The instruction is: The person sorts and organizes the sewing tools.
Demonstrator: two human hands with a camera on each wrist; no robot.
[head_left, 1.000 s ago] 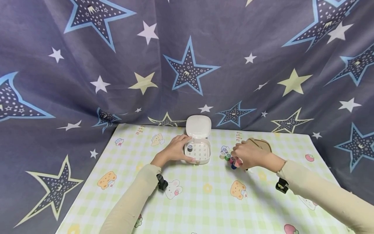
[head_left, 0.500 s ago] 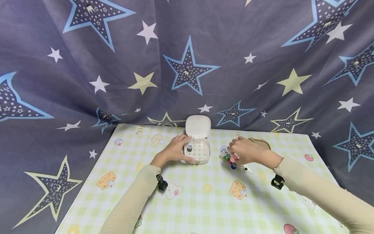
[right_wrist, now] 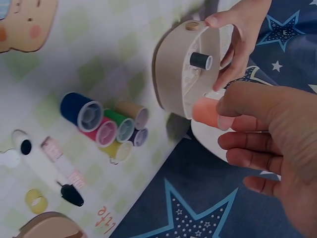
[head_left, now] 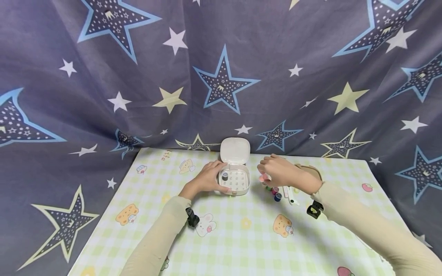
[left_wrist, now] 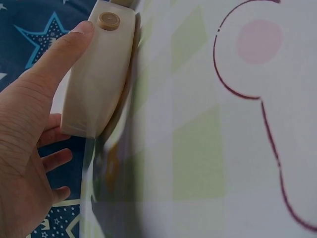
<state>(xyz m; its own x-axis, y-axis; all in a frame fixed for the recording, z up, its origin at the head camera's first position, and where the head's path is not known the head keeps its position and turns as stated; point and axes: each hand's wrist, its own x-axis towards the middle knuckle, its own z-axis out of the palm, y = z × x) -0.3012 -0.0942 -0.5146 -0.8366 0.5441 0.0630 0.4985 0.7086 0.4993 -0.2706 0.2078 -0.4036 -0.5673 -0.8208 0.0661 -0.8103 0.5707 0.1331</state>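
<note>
My left hand [head_left: 208, 177] grips the left side of a white sewing box [left_wrist: 101, 74], thumb at the front by the tan button clasp [left_wrist: 108, 21]. Its lid [head_left: 235, 150] stands raised at the back. One dark thread spool [right_wrist: 199, 60] stands inside on a base with rows of small pegs. Between thumb and fingers, my right hand [head_left: 277, 170] pinches a coral thread spool [right_wrist: 205, 112], held above the table to the right of the box. Below it stand several spools, among them blue [right_wrist: 81, 110], green [right_wrist: 120, 124] and yellow [right_wrist: 118, 150] ones.
Right of the spools lie a white tool with a black tip [right_wrist: 72, 195], a small pink-and-white piece [right_wrist: 49, 148] and a yellow ring [right_wrist: 36, 201]. A tan case [head_left: 312, 171] sits behind my right forearm. A star-patterned curtain [head_left: 193, 50] hangs behind the checked table [head_left: 241, 245].
My right hand has lifted the coral spool off the group and moved left toward the box, uncovering the spools and the white tool. My left hand stays on the box.
</note>
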